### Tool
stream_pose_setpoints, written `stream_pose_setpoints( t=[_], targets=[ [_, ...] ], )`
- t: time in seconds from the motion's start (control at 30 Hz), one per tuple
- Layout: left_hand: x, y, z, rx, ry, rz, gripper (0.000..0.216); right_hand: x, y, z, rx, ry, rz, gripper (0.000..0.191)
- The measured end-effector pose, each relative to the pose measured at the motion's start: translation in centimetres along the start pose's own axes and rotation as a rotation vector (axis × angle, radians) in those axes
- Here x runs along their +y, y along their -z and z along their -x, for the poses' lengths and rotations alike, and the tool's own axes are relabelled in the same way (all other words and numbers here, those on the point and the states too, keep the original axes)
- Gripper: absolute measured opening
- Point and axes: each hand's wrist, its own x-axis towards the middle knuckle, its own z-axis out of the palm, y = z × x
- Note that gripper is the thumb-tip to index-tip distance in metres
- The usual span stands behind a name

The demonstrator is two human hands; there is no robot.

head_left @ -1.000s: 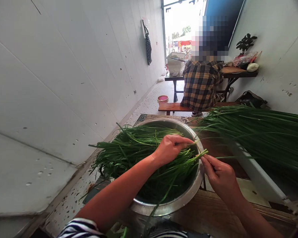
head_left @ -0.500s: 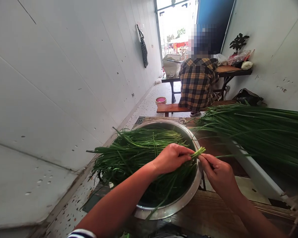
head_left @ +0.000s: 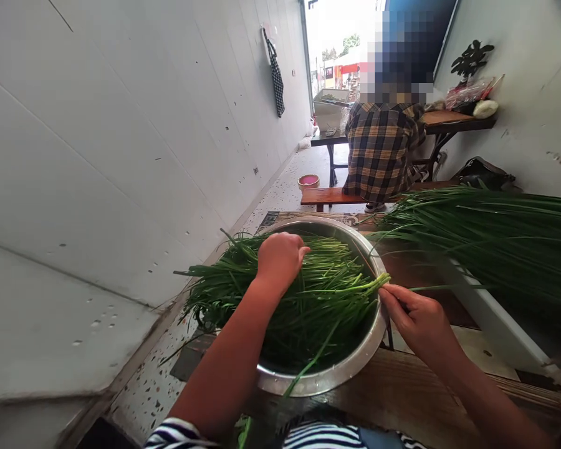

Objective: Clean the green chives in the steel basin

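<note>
A wide metal basin point(head_left: 376, 340) holds a heap of garlic chives point(head_left: 327, 268), with leaves hanging over its left rim and pale stem ends toward the right. My left hand point(head_left: 280, 259) is over the heap with its fingers curled closed; whatever they grip is hidden. At the basin's right rim, my right hand point(head_left: 416, 315) pinches between thumb and fingers the pale ends of a few garlic chives point(head_left: 378, 282). Their green leaves run left across the heap.
On the right, a large pile of long green leaves point(head_left: 495, 231) lies over a white container point(head_left: 500, 318). A person in a plaid shirt point(head_left: 381, 149) sits ahead on a wooden bench point(head_left: 327, 196). A pink-filled bucket point(head_left: 308, 181) stands on the floor.
My left hand has left the stem ends by the right rim and moved left and up over the heap. My right hand stays at the rim, pinching the stem ends. The view has shifted slightly.
</note>
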Motion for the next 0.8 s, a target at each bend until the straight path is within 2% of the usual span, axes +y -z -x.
stream_pose_setpoints(
  t=[0.07, 0.17, 0.23, 0.33, 0.43, 0.53, 0.6, 0.7, 0.8],
  targets=[
    [-1.0, -0.4, -0.6, -0.070, 0.081, -0.175, 0.032, 0.0, -0.1, 0.0, -0.007, -0.001, 0.004, 0.032],
    [-2.4, -2.0, -1.7, -0.068, 0.132, -0.167, 0.030, 0.1, -0.1, -0.1, -0.019, 0.000, 0.007, 0.032],
    [-3.1, -3.2, -2.4, -0.053, 0.093, 0.022, 0.027, 0.0, -0.1, -0.1, -0.022, 0.004, 0.008, 0.032],
    [-3.1, -4.7, -2.8, -0.047, -0.039, 0.435, 0.029, -0.2, 0.0, 0.0, -0.020, 0.025, 0.006, 0.031],
    [-1.9, -5.1, -2.2, -0.144, -0.111, 0.714, 0.042, -0.3, 0.0, 0.0, -0.026, 0.042, 0.005, 0.030],
    [-0.8, -4.7, -1.3, -0.338, -0.126, 0.778, 0.048, -0.2, 0.0, 0.1, -0.029, 0.045, 0.003, 0.030],
    [-0.7, -4.5, -0.9, -0.418, -0.136, 0.801, 0.042, 0.0, 0.0, 0.1, -0.028, 0.043, 0.009, 0.029],
    [-0.7, -4.7, -0.7, -0.418, -0.116, 0.909, 0.026, 0.0, 0.0, 0.1, -0.035, 0.039, 0.005, 0.030],
    [0.1, -5.3, -0.6, -0.386, -0.051, 1.051, 0.024, -0.2, 0.1, 0.1, -0.056, 0.040, -0.008, 0.030]
  ],
)
